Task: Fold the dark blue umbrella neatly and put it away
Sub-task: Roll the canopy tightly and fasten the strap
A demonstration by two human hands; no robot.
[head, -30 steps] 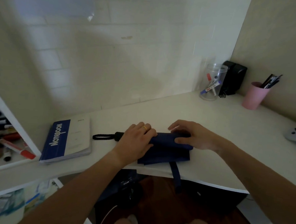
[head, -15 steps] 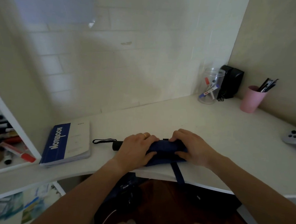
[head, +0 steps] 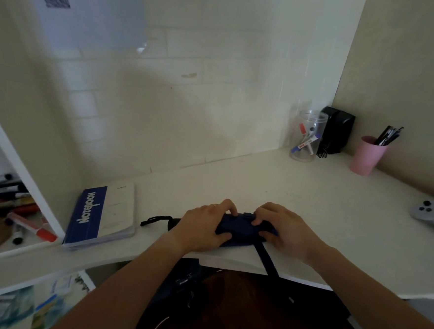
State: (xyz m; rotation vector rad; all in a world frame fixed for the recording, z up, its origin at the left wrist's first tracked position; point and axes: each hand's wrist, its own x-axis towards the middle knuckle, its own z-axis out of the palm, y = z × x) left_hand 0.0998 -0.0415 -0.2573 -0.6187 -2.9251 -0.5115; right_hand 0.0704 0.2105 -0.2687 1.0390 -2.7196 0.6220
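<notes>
The dark blue umbrella point(head: 242, 229) lies collapsed on the white desk point(head: 335, 224) near its front edge, rolled into a tight bundle. Its black handle with a wrist loop point(head: 155, 219) sticks out to the left. A dark blue closing strap point(head: 268, 260) hangs from the bundle over the desk edge. My left hand point(head: 201, 227) wraps around the bundle's left part. My right hand point(head: 283, 229) clasps the right part, fingertips on top near a small tab. Most of the fabric is hidden under both hands.
A blue and white notebook point(head: 104, 214) lies left of the umbrella. A clear jar of markers point(head: 306, 138), black speakers point(head: 337, 133) and a pink pen cup point(head: 368, 155) stand at the back right. A grey game controller point(head: 431, 212) rests far right. A white shelf with markers point(head: 15, 212) stands left.
Both hands have drawn together and rolled the loose flat fabric into a narrower bundle. The flap that lay toward the desk edge is now wrapped in.
</notes>
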